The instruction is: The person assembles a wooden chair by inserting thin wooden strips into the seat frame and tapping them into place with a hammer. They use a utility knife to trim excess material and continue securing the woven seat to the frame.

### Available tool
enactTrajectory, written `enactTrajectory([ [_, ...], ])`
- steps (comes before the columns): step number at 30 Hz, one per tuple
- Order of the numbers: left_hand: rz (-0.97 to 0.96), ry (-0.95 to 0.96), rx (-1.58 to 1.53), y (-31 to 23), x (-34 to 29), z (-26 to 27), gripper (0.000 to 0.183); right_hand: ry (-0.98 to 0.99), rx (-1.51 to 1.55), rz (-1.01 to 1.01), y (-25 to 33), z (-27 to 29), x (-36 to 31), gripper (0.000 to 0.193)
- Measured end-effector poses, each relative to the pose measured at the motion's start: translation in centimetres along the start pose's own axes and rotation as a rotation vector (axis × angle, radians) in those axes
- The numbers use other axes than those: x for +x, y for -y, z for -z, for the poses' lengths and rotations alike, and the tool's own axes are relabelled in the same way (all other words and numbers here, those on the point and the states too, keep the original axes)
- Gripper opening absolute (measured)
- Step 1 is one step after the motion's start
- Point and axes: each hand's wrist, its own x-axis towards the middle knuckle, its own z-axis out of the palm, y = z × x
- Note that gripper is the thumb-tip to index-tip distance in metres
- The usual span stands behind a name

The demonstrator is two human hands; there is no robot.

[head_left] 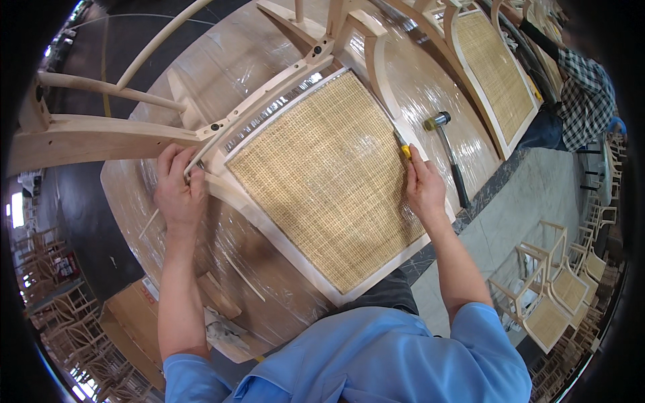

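Observation:
A wooden chair frame lies before me with a woven cane panel (322,181) set inside its pale border. At the panel's left corner my left hand (180,191) is closed, pinching a thin pale strip (213,142) that runs up along the frame rail (269,87). My right hand (426,188) is closed around a yellow-handled knife (405,149) at the panel's right edge, its narrow metal blade pointing up and left. The blade's tip lies close to the border; whether it touches is unclear. Just right of that hand rests a hammer (455,161) with a dark handle.
A round table (222,47) wrapped in clear film carries the frame. Loose thin strips (245,277) lie at lower left, above a cardboard box (134,322). Another cane-panelled frame (494,74) stands at upper right, beside a person in a checked shirt (591,94). Chairs (551,295) stand at right.

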Motion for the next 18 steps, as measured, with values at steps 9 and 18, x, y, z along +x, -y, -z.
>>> enactTrajectory([
  [9, 0.070, 0.062, -0.004, 0.1, -0.3, 0.3, 0.031, -0.021, -0.091, -0.033, -0.2, 0.1, -1.6, 0.047],
  [18, 0.052, 0.073, 0.023, -0.1, -0.1, 0.4, 0.031, 0.032, -0.117, 0.010, -1.2, 1.1, -1.2, 0.043],
])
